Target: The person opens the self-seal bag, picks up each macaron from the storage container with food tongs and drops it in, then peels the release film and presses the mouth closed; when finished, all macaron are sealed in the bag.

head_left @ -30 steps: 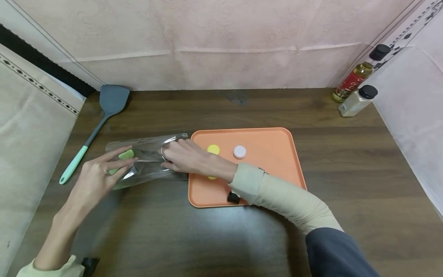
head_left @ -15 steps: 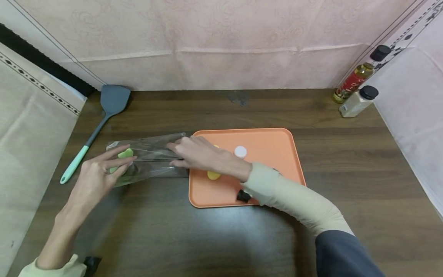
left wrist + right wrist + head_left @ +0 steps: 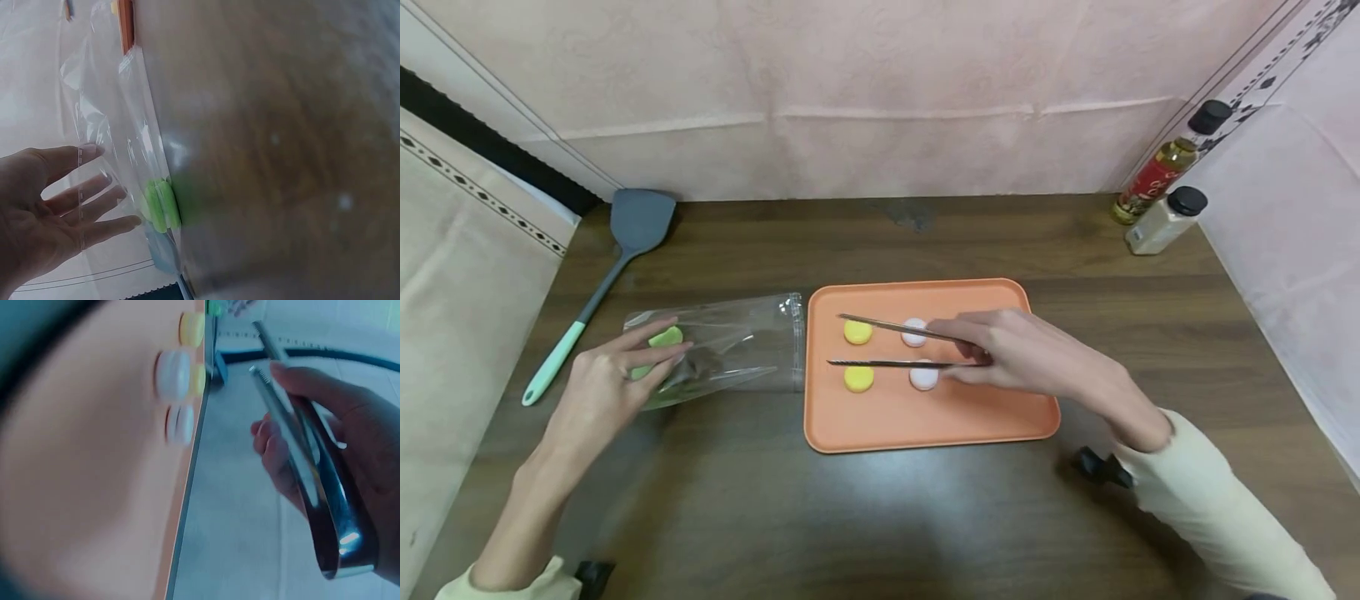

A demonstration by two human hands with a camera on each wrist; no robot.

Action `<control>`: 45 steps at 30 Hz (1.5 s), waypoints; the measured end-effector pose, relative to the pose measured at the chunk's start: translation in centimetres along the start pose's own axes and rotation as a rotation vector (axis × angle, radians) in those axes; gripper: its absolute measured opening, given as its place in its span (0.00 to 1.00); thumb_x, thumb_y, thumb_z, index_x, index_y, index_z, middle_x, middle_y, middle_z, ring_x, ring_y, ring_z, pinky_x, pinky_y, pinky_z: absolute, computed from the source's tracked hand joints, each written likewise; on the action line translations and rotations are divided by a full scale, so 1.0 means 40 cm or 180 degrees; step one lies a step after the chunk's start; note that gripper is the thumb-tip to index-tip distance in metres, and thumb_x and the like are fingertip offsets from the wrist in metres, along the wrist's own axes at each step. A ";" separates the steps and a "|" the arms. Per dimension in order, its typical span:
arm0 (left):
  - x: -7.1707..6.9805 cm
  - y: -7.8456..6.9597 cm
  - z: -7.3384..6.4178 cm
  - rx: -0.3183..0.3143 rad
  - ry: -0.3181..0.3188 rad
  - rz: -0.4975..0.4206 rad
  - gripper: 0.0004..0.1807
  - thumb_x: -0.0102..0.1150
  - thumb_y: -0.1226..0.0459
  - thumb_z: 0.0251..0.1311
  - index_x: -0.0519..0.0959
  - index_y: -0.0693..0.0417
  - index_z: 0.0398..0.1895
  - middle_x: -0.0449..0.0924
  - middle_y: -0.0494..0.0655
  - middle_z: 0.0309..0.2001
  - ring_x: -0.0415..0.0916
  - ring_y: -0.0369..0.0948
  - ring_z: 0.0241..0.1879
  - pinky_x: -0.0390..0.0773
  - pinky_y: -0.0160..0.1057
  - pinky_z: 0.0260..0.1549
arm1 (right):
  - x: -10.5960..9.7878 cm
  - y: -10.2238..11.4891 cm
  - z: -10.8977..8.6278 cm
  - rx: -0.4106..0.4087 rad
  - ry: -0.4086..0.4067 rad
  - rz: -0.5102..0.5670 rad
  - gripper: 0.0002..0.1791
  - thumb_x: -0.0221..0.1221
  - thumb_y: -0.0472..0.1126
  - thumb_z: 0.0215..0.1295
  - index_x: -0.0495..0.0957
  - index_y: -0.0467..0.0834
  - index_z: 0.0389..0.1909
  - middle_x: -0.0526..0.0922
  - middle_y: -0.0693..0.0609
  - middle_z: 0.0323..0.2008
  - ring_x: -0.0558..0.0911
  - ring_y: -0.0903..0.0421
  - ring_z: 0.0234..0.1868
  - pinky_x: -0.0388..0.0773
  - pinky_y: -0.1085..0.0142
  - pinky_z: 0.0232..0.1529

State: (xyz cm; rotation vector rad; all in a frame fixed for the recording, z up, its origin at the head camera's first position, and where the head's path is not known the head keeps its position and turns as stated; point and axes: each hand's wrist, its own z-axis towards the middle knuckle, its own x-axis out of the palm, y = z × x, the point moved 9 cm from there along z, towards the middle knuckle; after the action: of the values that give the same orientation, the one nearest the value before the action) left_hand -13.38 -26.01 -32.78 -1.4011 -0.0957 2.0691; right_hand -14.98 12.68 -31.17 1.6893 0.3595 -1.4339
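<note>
A clear plastic bag [image 3: 760, 342] lies left of the orange tray [image 3: 955, 423], with green macarons [image 3: 164, 205] inside its left end. Over that end rests my left hand [image 3: 612, 373], fingers spread and fairly straight around the macarons. My right hand [image 3: 1037, 354] holds metal tongs [image 3: 883, 363] by their sides above the tray. Their two arms stand apart, pointing left, with nothing between the tips. Below them, a pair of yellow macarons [image 3: 859, 380] and a pair of white macarons [image 3: 923, 379] sit on the tray, partly covered by the tongs in the head view.
A spatula [image 3: 601, 287] with a grey blade and mint handle lies at the left. At the back right stand an oil bottle [image 3: 1153, 179] and a black-capped jar [image 3: 1163, 223]. A pale cloth [image 3: 887, 108] hangs behind the wooden table [image 3: 850, 525].
My right hand has moved right, from the bag's right end to above the tray's right side. The tongs now show plainly in it. My left hand has stayed on the bag.
</note>
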 end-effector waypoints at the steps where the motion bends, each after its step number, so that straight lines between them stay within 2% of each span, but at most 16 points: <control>1: -0.001 -0.001 -0.001 0.0008 0.0003 -0.0007 0.17 0.80 0.81 0.51 0.94 0.62 0.45 0.88 0.65 0.59 0.89 0.56 0.33 0.57 0.26 0.15 | -0.006 -0.004 -0.024 0.0000 -0.0048 -0.0025 0.20 0.74 0.47 0.73 0.84 0.52 0.62 0.72 0.61 0.30 0.66 0.68 0.28 0.66 0.69 0.31; 4: -0.002 -0.002 -0.002 0.0000 0.0005 -0.0028 0.17 0.80 0.81 0.51 0.94 0.63 0.46 0.88 0.66 0.60 0.90 0.59 0.36 0.61 0.25 0.17 | -0.021 -0.009 -0.083 -0.0038 -0.0212 -0.0184 0.22 0.75 0.43 0.71 0.82 0.51 0.62 0.71 0.63 0.31 0.67 0.70 0.28 0.67 0.71 0.30; 8: -0.003 -0.002 -0.005 -0.0044 0.0009 0.0005 0.16 0.80 0.80 0.52 0.94 0.62 0.45 0.88 0.65 0.60 0.87 0.50 0.31 0.59 0.25 0.16 | -0.036 -0.017 -0.148 -0.0097 -0.0447 -0.0301 0.27 0.78 0.41 0.65 0.82 0.51 0.63 0.73 0.65 0.32 0.70 0.71 0.27 0.69 0.75 0.30; 12: -0.003 -0.004 -0.008 -0.0043 -0.0018 0.0038 0.16 0.80 0.80 0.52 0.94 0.61 0.44 0.89 0.64 0.59 0.82 0.41 0.28 0.57 0.26 0.15 | -0.035 -0.044 -0.202 -0.0030 -0.0523 -0.0250 0.29 0.80 0.39 0.61 0.83 0.49 0.63 0.75 0.67 0.33 0.70 0.74 0.28 0.68 0.79 0.31; 14: -0.004 -0.006 -0.009 -0.0035 -0.0045 0.0042 0.16 0.80 0.80 0.52 0.94 0.61 0.44 0.89 0.63 0.59 0.82 0.40 0.28 0.57 0.25 0.15 | -0.028 -0.059 -0.224 0.0025 -0.0509 -0.0225 0.28 0.80 0.38 0.61 0.84 0.48 0.63 0.74 0.69 0.32 0.69 0.76 0.28 0.68 0.80 0.31; 19: -0.005 -0.011 -0.011 -0.0011 -0.0104 0.0043 0.16 0.80 0.80 0.51 0.94 0.62 0.43 0.90 0.63 0.57 0.86 0.48 0.30 0.58 0.25 0.16 | 0.000 -0.092 -0.260 0.0126 -0.0455 -0.0219 0.27 0.80 0.38 0.61 0.86 0.48 0.61 0.72 0.72 0.31 0.69 0.77 0.29 0.68 0.79 0.30; 23: -0.006 -0.012 -0.012 0.0000 -0.0115 0.0039 0.16 0.80 0.81 0.50 0.94 0.62 0.43 0.90 0.63 0.57 0.85 0.45 0.28 0.56 0.25 0.15 | 0.026 -0.108 -0.266 0.0109 -0.0450 -0.0264 0.25 0.80 0.40 0.61 0.86 0.51 0.60 0.70 0.72 0.29 0.68 0.76 0.28 0.66 0.79 0.31; 27: -0.006 -0.009 -0.012 -0.0026 -0.0092 0.0011 0.16 0.80 0.80 0.51 0.94 0.61 0.44 0.90 0.63 0.57 0.78 0.33 0.26 0.55 0.25 0.14 | 0.045 -0.112 -0.262 0.0074 -0.0455 -0.0277 0.24 0.79 0.39 0.61 0.86 0.49 0.58 0.70 0.71 0.28 0.69 0.75 0.27 0.67 0.78 0.31; 30: -0.005 -0.009 -0.011 -0.0028 -0.0081 0.0013 0.16 0.80 0.80 0.52 0.94 0.61 0.44 0.90 0.63 0.57 0.77 0.32 0.25 0.55 0.25 0.14 | 0.052 -0.116 -0.262 0.0104 -0.0466 -0.0248 0.25 0.79 0.37 0.61 0.87 0.47 0.60 0.72 0.72 0.29 0.71 0.74 0.29 0.70 0.76 0.32; 34: -0.003 -0.010 -0.010 -0.0024 -0.0077 0.0032 0.16 0.80 0.80 0.52 0.94 0.62 0.44 0.90 0.64 0.57 0.78 0.36 0.25 0.55 0.25 0.14 | 0.055 -0.119 -0.263 0.0118 -0.0480 -0.0217 0.26 0.79 0.35 0.61 0.88 0.47 0.62 0.76 0.72 0.31 0.73 0.75 0.32 0.72 0.76 0.33; 38: -0.002 -0.008 -0.012 -0.0052 -0.0049 0.0019 0.15 0.80 0.80 0.53 0.94 0.62 0.44 0.89 0.64 0.58 0.76 0.33 0.25 0.54 0.25 0.14 | 0.052 -0.119 -0.259 0.0104 -0.0487 -0.0119 0.27 0.79 0.34 0.61 0.88 0.45 0.63 0.90 0.64 0.40 0.77 0.74 0.36 0.75 0.76 0.36; 41: 0.000 -0.007 -0.012 -0.0079 -0.0020 0.0012 0.15 0.79 0.80 0.54 0.94 0.62 0.45 0.89 0.64 0.58 0.76 0.33 0.25 0.55 0.25 0.14 | 0.047 -0.118 -0.247 0.0126 -0.0459 0.0034 0.27 0.78 0.33 0.63 0.88 0.44 0.63 0.93 0.58 0.47 0.77 0.73 0.36 0.75 0.75 0.35; 45: 0.002 -0.006 -0.012 -0.0101 -0.0005 0.0017 0.15 0.79 0.79 0.55 0.94 0.62 0.45 0.88 0.65 0.59 0.74 0.32 0.24 0.55 0.25 0.14 | 0.044 -0.110 -0.215 0.0116 -0.0354 0.0198 0.23 0.76 0.35 0.67 0.88 0.45 0.63 0.86 0.65 0.35 0.70 0.75 0.29 0.69 0.76 0.28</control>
State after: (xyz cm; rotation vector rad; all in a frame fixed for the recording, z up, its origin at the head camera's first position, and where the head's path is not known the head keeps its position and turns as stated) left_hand -12.88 -25.90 -32.95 -1.4204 -0.1263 2.0814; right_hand -11.90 21.19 -34.95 1.6275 0.2188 -1.4891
